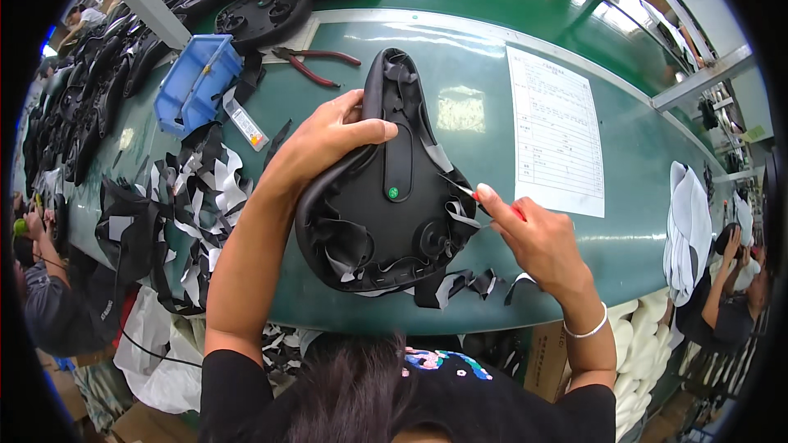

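Black saddle (369,189), underside up over the desk (476,74): left grip (336,127) clasps its narrow end; right grip (533,238), closed round a red-handled cutting tool (519,211). Apparently edge trimming; the next cut calls for steadiness.

The right hand (538,239) hides part of the red-handled tool (519,212).
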`<state>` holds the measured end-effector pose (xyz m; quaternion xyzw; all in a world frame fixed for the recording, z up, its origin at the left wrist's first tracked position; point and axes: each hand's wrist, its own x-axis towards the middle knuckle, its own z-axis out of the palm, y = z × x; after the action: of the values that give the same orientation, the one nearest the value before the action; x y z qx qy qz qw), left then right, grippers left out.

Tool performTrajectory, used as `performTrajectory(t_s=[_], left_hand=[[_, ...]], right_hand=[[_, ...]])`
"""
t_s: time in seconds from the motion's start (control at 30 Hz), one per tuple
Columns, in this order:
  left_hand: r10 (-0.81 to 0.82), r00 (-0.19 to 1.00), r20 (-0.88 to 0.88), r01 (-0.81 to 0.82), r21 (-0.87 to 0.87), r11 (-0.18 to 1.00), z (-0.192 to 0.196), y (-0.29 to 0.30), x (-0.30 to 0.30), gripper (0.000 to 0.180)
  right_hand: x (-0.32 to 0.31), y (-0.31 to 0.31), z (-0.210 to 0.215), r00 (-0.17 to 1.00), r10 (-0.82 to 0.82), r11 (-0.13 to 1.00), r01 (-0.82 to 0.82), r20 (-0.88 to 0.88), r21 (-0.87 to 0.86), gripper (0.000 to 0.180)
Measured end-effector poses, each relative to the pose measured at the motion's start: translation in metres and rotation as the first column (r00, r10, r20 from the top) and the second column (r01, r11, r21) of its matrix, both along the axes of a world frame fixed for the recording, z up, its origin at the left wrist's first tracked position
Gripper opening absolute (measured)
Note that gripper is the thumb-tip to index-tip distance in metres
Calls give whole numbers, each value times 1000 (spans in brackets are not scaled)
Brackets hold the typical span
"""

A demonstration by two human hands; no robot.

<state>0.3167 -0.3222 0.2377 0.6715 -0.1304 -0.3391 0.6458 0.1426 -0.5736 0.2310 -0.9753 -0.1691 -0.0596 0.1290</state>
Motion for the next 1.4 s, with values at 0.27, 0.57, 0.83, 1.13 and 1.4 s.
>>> performTrajectory(t_s=[0.27,0.57,0.83,1.13,1.4], left_hand=[[414,910,15,-409,-133,903,-24,24,-57,51],[606,795,23,-597,-146,789,-26,54,-111,53],[166,398,902,-697,180,694,-45,69,-104,56],[-261,573,777,0,318,948,-29,-20,-57,17],[-203,612,765,27,236,971,-30,-25,-53,24]], right_hand=[[-78,62,-38,928,-300,884,357,-219,301,66],[-26,71,-21,917,-382,653,356,-116,668,62],[29,32,-13,880,-361,304,425,-309,853,46],[-7,27,3,959,-239,781,283,-152,556,55],[1,17,-4,998,-32,992,38,-46,122,51]])
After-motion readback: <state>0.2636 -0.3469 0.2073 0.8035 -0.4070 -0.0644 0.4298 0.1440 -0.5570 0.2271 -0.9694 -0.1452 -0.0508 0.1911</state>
